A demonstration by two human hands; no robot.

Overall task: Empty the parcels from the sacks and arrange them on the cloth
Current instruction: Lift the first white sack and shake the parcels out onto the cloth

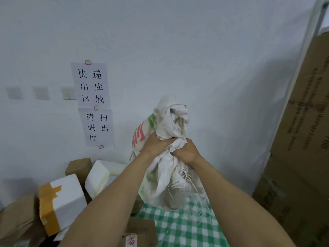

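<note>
the left hand (156, 143) and right hand (185, 151), side by side, both clench the bunched sack (171, 120) held upright, its frayed end hanging straight down over the checked cloth (178, 226).

Both hands, left hand (155, 143) and right hand (185, 151), around bunched sack (167, 157) above checked cloth (181, 227)

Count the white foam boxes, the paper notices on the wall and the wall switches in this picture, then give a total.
White foam boxes: 2
Paper notices: 2
Wall switches: 3
Total: 7
</note>
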